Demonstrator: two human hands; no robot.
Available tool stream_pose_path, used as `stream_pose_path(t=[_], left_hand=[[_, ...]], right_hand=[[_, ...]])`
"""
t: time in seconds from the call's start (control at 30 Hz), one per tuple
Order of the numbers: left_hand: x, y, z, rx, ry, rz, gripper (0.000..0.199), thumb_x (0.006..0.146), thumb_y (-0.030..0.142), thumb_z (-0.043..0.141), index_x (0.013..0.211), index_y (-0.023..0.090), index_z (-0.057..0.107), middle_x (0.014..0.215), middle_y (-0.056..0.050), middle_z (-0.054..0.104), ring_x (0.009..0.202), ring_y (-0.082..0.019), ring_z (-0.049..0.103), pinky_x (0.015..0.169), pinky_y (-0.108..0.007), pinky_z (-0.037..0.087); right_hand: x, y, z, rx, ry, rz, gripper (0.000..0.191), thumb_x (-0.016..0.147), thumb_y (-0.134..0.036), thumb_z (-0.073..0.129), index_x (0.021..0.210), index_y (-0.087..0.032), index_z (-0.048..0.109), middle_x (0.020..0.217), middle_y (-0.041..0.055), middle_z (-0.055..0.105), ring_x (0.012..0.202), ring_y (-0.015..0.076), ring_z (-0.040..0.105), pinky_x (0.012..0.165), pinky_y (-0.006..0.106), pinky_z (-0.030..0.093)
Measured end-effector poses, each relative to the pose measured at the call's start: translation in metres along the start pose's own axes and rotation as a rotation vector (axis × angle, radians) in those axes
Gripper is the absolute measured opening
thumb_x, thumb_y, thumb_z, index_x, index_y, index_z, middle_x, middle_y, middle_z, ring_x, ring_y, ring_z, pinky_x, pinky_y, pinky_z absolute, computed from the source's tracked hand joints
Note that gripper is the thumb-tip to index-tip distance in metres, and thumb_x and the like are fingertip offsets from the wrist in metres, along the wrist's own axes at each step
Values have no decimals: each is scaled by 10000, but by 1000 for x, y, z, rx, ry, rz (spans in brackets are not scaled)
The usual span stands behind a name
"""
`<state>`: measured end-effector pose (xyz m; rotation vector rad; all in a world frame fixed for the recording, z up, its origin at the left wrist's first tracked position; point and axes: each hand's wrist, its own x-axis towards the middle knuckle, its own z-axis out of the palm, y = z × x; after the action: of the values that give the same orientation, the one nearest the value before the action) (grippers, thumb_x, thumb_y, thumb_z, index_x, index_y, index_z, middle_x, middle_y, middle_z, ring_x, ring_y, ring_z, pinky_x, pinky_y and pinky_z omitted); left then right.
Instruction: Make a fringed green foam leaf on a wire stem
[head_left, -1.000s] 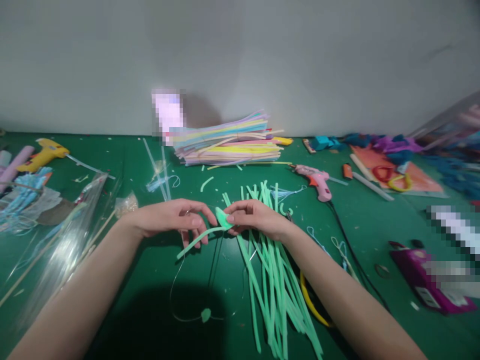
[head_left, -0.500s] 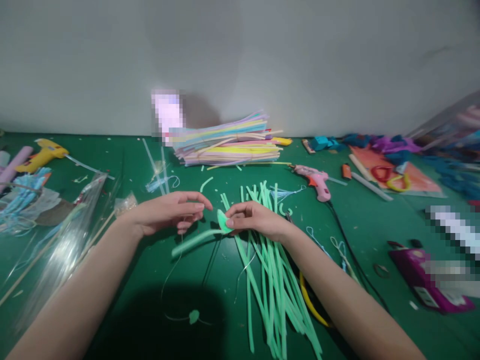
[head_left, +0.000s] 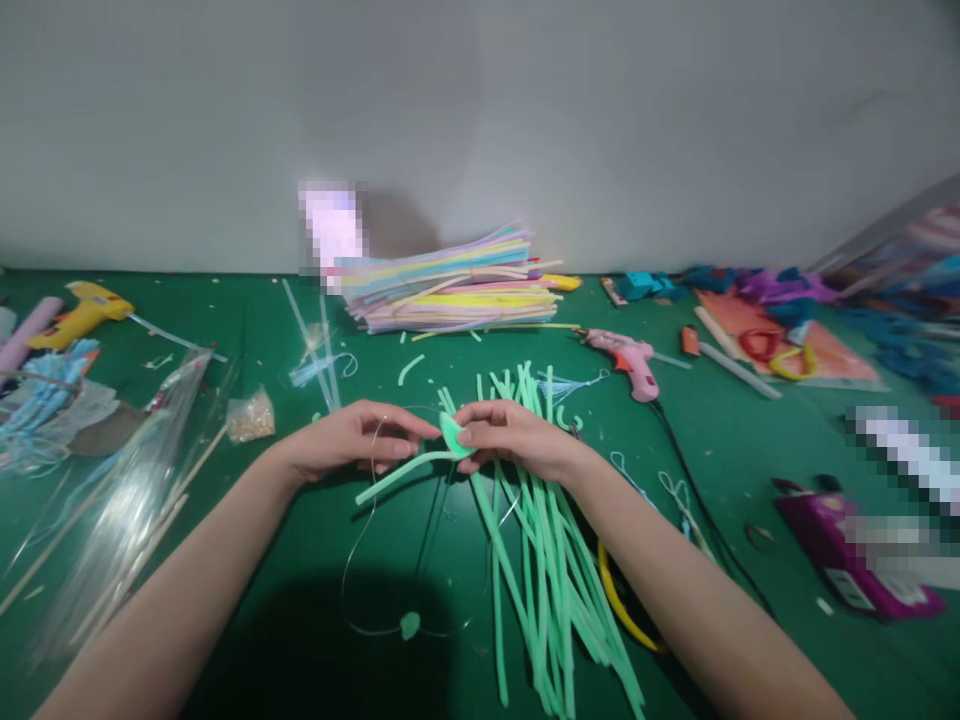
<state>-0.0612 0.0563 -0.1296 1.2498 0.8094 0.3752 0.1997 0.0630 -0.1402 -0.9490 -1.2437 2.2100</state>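
I see the green strip (head_left: 396,475) slanting down-left above the table (head_left: 750,430), its upper end pinched in the right hand (head_left: 514,437); the left hand (head_left: 360,440) curls narrowly nearby (gripping the thin wire (head_left: 344,580)? I can't tell).

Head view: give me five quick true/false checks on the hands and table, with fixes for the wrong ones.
1. The right hand pinches a small green piece. True.
2. The yellow glue gun lies at the picture's far right. False: the yellow glue gun lies at the far left.
3. The pink glue gun lies to the right of the multicoloured bundle. True.
4. The multicoloured bundle stands upright. False: it lies on its side on the green table.
5. The loose green strips spread out by the right hand. True.
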Motion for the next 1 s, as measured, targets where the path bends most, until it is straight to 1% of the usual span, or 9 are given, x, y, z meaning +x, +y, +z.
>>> stream_pose_path(t=[0.07,0.17,0.23,0.3,0.43,0.53,0.7,0.87,1.0], left_hand=[[4,-1,8,4,-25,45,368,770,255,781,1133,228,730,861,-16,647,688,-109,534,604,-215,440],[9,0,19,-1,-73,98,265,693,208,837,952,199,782,888,-31,675,765,-138,578,690,-248,482],[10,-1,23,-22,-75,118,180,681,211,849,839,178,770,821,-25,672,723,-130,586,666,-242,489],[11,-4,24,-57,-36,136,158,703,237,840,800,170,735,764,-8,657,673,-112,584,617,-218,480],[13,-9,20,-139,88,154,152,828,306,743,883,176,687,710,6,643,603,-88,579,500,-162,420],[15,-9,20,-191,154,143,164,837,299,736,915,168,675,731,-6,662,630,-98,618,491,-153,430],[19,-7,26,-270,189,125,222,822,348,748,820,140,671,667,-5,645,576,-91,597,490,-164,446],[21,-9,26,-340,235,127,234,805,364,761,842,154,663,669,10,639,556,-82,591,480,-162,455],[19,-8,22,-358,226,102,252,789,350,778,907,151,679,688,-13,665,600,-108,628,506,-181,491]], right_hand=[[0,0,0,2,-3,2,293,716,-287,815,922,-160,649,745,-4,699,665,145,730,660,248,585],[0,0,1,4,-9,7,302,710,-277,820,930,-152,655,744,3,707,670,147,732,666,248,587],[0,1,1,10,-13,10,312,705,-274,825,938,-146,661,739,2,710,677,148,735,676,250,590],[0,1,0,17,-18,8,324,702,-272,829,948,-146,661,747,3,715,680,149,737,681,254,591],[0,3,0,26,-31,-6,348,697,-279,836,965,-162,647,760,-8,715,691,156,739,685,271,595],[0,3,1,17,-48,-14,336,707,-285,831,963,-164,649,817,12,728,715,149,733,698,277,597],[-1,2,8,-16,-94,-30,327,732,-294,810,992,-150,674,923,62,728,783,149,711,690,272,597],[-1,3,12,4,-23,-55,335,714,-295,823,971,-155,661,850,34,705,728,136,698,666,267,599],[0,4,12,15,-5,-75,323,712,-294,825,949,-172,644,816,11,694,710,128,694,657,262,597]])
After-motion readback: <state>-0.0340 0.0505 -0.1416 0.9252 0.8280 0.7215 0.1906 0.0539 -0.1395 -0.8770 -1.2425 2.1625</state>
